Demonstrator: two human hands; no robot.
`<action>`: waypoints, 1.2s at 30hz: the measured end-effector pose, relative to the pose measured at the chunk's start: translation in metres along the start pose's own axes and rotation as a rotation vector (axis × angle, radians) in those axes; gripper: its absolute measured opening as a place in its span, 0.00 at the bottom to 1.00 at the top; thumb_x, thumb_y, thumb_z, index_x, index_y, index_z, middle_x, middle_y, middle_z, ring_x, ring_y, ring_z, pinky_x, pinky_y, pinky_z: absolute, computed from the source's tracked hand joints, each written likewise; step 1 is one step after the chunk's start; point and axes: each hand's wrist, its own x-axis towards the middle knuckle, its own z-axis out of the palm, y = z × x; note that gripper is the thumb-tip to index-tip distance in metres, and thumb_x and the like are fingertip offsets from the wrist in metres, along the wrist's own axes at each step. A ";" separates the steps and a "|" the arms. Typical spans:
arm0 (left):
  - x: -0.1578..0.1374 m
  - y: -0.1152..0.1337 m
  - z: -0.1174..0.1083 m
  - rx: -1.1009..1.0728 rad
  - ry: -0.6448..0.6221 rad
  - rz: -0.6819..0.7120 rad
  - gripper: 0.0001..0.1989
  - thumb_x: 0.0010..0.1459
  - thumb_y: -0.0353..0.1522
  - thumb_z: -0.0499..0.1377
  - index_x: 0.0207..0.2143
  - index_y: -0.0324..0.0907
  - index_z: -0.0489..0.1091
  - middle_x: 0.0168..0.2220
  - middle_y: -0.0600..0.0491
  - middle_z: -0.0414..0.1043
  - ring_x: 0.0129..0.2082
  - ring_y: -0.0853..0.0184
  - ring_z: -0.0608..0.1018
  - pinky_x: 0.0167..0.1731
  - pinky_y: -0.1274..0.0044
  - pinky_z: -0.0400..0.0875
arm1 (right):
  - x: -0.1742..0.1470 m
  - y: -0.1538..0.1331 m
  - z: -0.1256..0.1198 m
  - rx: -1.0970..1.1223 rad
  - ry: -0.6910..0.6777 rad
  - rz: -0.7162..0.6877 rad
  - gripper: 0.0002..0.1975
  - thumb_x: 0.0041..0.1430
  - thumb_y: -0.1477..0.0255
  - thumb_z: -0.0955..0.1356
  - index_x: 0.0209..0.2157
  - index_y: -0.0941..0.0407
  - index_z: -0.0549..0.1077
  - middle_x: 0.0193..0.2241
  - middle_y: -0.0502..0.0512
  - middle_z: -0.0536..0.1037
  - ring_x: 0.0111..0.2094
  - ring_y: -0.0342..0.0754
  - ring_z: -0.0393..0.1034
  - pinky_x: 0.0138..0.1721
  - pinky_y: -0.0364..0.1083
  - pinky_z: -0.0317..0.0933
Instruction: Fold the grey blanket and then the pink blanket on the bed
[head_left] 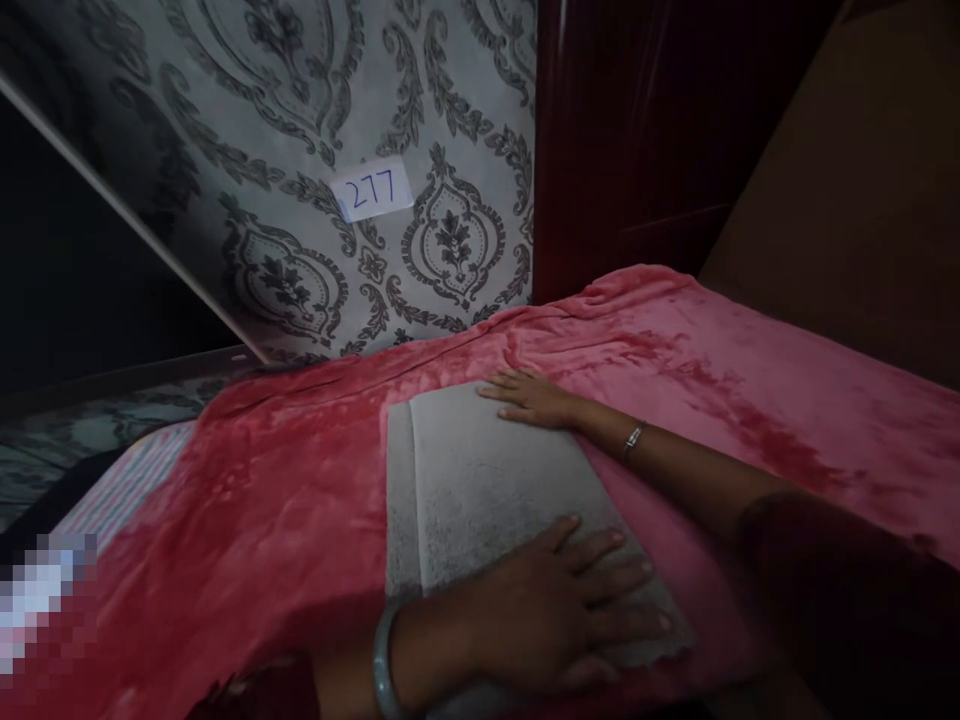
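A folded grey cloth (487,470) with a fuzzy surface lies flat on the pink and red plush blanket (285,500). A raised fold runs along its left side. My left hand (540,610), a bangle on its wrist, rests palm down over the near part of the cloth, fingers spread toward the right. At the cloth's far right edge, my right hand (529,397) also lies flat, open, with its fingers pointing left. Neither hand grips anything. The left hand and forearm hide part of the cloth's near edge.
Behind the blanket stands a patterned wall (457,240) bearing a paper label (373,190) marked 277. A glossy dark red panel (630,120) rises beside it. Striped fabric (124,480) shows at the left edge, near a blurred patch. A brown surface (847,200) borders the right.
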 end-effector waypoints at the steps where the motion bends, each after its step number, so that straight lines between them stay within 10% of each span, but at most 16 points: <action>1: 0.001 0.000 0.000 -0.003 -0.002 0.000 0.27 0.71 0.43 0.46 0.69 0.50 0.55 0.73 0.56 0.48 0.74 0.63 0.42 0.71 0.60 0.39 | 0.006 0.009 0.002 0.009 0.014 0.029 0.33 0.70 0.48 0.56 0.70 0.47 0.55 0.72 0.56 0.50 0.71 0.62 0.41 0.68 0.66 0.37; 13: 0.002 -0.005 0.010 0.019 0.038 0.079 0.26 0.71 0.44 0.47 0.68 0.49 0.59 0.73 0.52 0.48 0.73 0.57 0.46 0.70 0.56 0.42 | 0.021 0.028 -0.007 0.002 0.089 0.234 0.34 0.72 0.52 0.53 0.70 0.54 0.56 0.70 0.61 0.53 0.72 0.60 0.42 0.69 0.65 0.39; 21: -0.032 -0.086 -0.036 -0.212 0.675 -0.206 0.28 0.72 0.44 0.43 0.68 0.46 0.58 0.68 0.46 0.60 0.69 0.60 0.62 0.68 0.61 0.55 | -0.040 -0.081 -0.014 0.046 0.130 -0.163 0.33 0.72 0.51 0.56 0.71 0.51 0.53 0.71 0.59 0.54 0.71 0.60 0.42 0.69 0.65 0.39; 26: -0.046 -0.141 -0.035 -0.130 0.417 -0.509 0.27 0.71 0.42 0.43 0.68 0.43 0.59 0.70 0.46 0.55 0.71 0.59 0.56 0.69 0.58 0.46 | -0.065 -0.148 0.011 0.089 -0.079 -0.292 0.33 0.72 0.52 0.56 0.71 0.52 0.54 0.71 0.60 0.51 0.72 0.58 0.38 0.70 0.64 0.34; 36: -0.042 -0.146 -0.013 0.139 0.241 -0.606 0.27 0.71 0.41 0.43 0.70 0.48 0.54 0.73 0.50 0.47 0.73 0.60 0.48 0.70 0.57 0.41 | -0.095 -0.191 0.026 0.103 -0.177 -0.278 0.33 0.71 0.54 0.61 0.72 0.49 0.50 0.73 0.57 0.43 0.73 0.59 0.31 0.69 0.66 0.28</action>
